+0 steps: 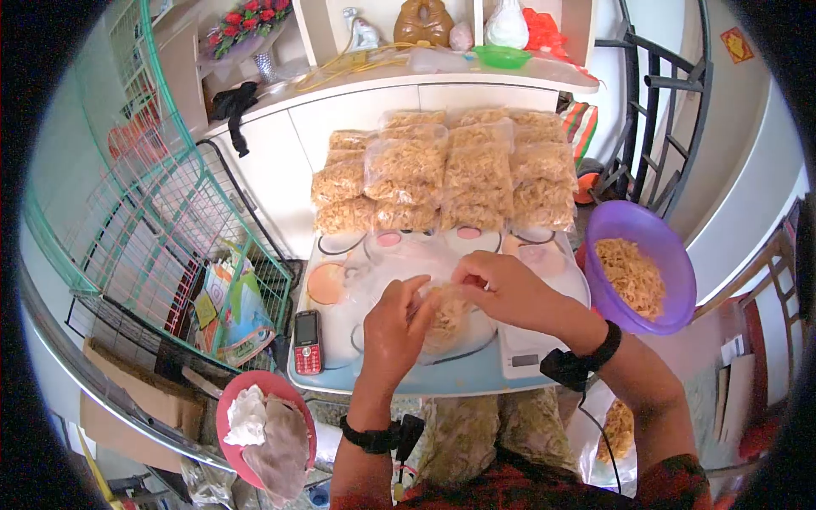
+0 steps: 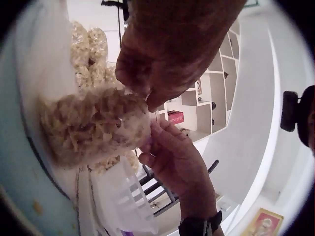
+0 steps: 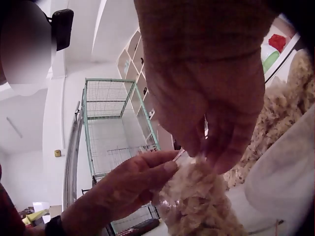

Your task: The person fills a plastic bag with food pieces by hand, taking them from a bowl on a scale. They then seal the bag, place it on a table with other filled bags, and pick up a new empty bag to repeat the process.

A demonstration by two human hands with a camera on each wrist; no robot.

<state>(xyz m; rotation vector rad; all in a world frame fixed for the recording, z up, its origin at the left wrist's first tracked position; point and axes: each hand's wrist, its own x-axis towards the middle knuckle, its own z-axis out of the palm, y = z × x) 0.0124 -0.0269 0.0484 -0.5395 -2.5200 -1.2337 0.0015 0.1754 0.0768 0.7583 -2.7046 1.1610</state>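
A clear plastic bag [image 1: 444,327] filled with pale tan dried flakes stands on the table [image 1: 340,374] before the person. At its gathered mouth, the left hand [image 1: 398,321] pinches the plastic from the left. The right hand [image 1: 514,291] pinches the same mouth from the other side, fingertips close to the left ones. In the left wrist view the bulging bag [image 2: 98,125] hangs below both hands' fingers. The right wrist view has the bag [image 3: 199,204] under the right hand [image 3: 206,98], while the left hand [image 3: 125,179] holds near its top.
Several filled bags [image 1: 406,166] are stacked along the table's back. A white scale [image 1: 523,364] lies by the right forearm, a red phone [image 1: 308,342] at the left edge. A purple basin [image 1: 682,285] of flakes stands right, a pink bowl [image 1: 240,455] and wire cage [image 1: 170,246] left.
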